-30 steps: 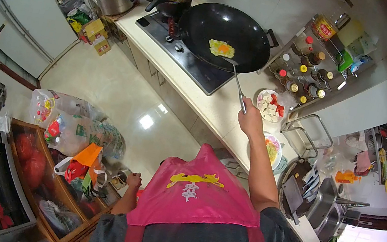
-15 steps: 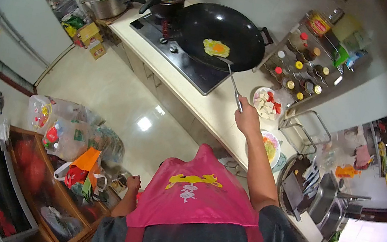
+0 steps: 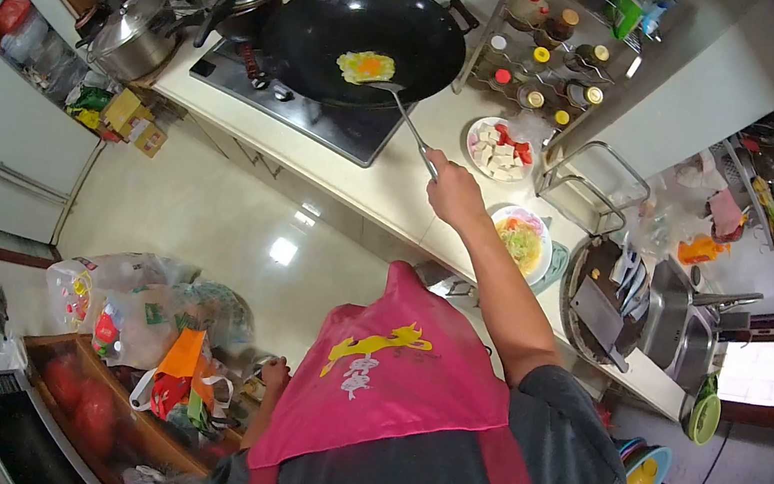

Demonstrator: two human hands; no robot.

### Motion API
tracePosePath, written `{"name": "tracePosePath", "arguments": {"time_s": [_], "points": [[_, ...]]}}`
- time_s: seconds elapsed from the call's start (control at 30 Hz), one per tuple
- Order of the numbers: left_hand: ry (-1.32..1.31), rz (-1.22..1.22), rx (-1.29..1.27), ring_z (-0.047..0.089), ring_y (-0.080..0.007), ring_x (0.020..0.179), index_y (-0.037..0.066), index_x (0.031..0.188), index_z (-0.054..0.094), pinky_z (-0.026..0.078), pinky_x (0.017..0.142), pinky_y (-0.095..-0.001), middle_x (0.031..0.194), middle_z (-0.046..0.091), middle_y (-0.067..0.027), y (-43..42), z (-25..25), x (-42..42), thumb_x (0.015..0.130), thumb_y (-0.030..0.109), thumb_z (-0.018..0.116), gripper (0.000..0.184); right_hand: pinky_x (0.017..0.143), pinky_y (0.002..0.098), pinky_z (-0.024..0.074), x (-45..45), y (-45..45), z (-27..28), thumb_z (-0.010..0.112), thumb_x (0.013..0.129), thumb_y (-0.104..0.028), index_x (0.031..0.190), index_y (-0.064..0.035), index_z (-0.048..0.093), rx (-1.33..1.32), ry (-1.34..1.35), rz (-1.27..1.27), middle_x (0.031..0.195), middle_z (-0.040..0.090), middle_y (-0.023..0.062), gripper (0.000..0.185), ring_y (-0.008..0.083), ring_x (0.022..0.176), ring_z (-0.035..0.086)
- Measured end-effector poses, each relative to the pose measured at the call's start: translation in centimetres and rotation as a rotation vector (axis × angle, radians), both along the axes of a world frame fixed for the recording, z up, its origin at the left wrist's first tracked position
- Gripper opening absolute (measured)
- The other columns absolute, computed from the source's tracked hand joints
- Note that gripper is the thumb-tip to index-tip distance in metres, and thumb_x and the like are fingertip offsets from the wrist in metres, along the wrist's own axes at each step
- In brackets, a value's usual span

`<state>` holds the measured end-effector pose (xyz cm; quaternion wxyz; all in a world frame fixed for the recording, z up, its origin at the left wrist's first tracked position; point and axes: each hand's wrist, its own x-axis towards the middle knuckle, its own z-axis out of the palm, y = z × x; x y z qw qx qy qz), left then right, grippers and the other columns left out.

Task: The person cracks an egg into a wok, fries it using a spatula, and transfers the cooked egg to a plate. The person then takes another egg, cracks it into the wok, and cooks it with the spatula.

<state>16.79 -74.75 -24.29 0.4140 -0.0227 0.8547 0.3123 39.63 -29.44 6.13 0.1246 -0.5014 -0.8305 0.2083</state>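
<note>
My right hand (image 3: 454,190) is wrapped round the handle of a metal spatula (image 3: 410,124). The spatula's blade touches the near edge of a yellow and orange fried egg (image 3: 367,68), which lies in a large black wok (image 3: 320,24) on the cooktop (image 3: 296,113). My left hand (image 3: 275,373) hangs low beside the pink apron, away from the counter; its fingers look curled, but whether they hold anything is too small to tell. Right of the spatula handle stands a plate of white cubes and red pieces (image 3: 500,150). A bowl of chopped vegetables (image 3: 518,244) is beside my right forearm.
A rack of bottles (image 3: 540,59) stands right of the wok, lidded pots (image 3: 132,40) to its left. A cleaver (image 3: 596,314) lies on a round board near the sink (image 3: 672,297). Plastic bags (image 3: 147,316) fill the floor area at lower left.
The view has turned, so the wok and counter appear further left. My right hand still holds the spatula against the egg. My left hand stays low at my side.
</note>
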Motion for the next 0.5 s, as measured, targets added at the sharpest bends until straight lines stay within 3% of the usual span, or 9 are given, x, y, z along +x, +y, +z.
{"name": "tracePosePath", "arguments": {"time_s": [0.17, 0.33, 0.43, 0.5], "points": [[0.004, 0.044, -0.017, 0.047, -0.0153, 0.045, -0.002, 0.089, 0.058, 0.038, 0.042, -0.0337, 0.063, 0.056, -0.0073, 1.0, 2.4, 0.7, 0.091, 0.017, 0.061, 0.019, 0.079, 0.0507, 0.0502, 0.0, 0.6, -0.8, 0.060, 0.081, -0.004, 0.131, -0.0107, 0.050, 0.002, -0.010, -0.001, 0.092, 0.066, 0.0264, 0.051, 0.0423, 0.088, 0.065], [-0.020, 0.050, 0.023, 0.049, -0.0150, 0.046, -0.003, 0.098, 0.062, 0.038, 0.042, -0.0328, 0.064, 0.057, -0.0066, 0.5, 1.2, 0.5, 0.090, 0.017, 0.062, 0.022, 0.079, 0.0500, 0.0504, 0.0, 0.5, -0.7, 0.060, 0.080, -0.003, 0.129, -0.0083, 0.051, 0.031, -0.002, 0.011, 0.090, 0.066, 0.0261, 0.050, 0.0415, 0.087, 0.065], [-0.025, 0.057, -0.056, 0.052, -0.0158, 0.047, -0.004, 0.103, 0.062, 0.039, 0.042, -0.0326, 0.064, 0.058, -0.0069, 0.9, 1.3, 0.7, 0.089, 0.019, 0.062, 0.027, 0.084, 0.0511, 0.0506, -0.2, 0.2, 0.3, 0.053, 0.082, -0.001, 0.131, -0.0099, 0.051, -0.021, -0.028, 0.017, 0.098, 0.066, 0.0283, 0.050, 0.0428, 0.094, 0.065], [-0.018, 0.035, -0.030, 0.053, -0.0161, 0.047, -0.004, 0.100, 0.063, 0.041, 0.042, -0.0326, 0.064, 0.059, -0.0072, 0.8, 1.3, 0.7, 0.089, 0.019, 0.063, 0.026, 0.084, 0.0513, 0.0505, -0.1, 0.3, 0.2, 0.053, 0.082, -0.002, 0.131, -0.0100, 0.051, -0.017, -0.023, 0.019, 0.097, 0.066, 0.0280, 0.050, 0.0427, 0.093, 0.065]]}}
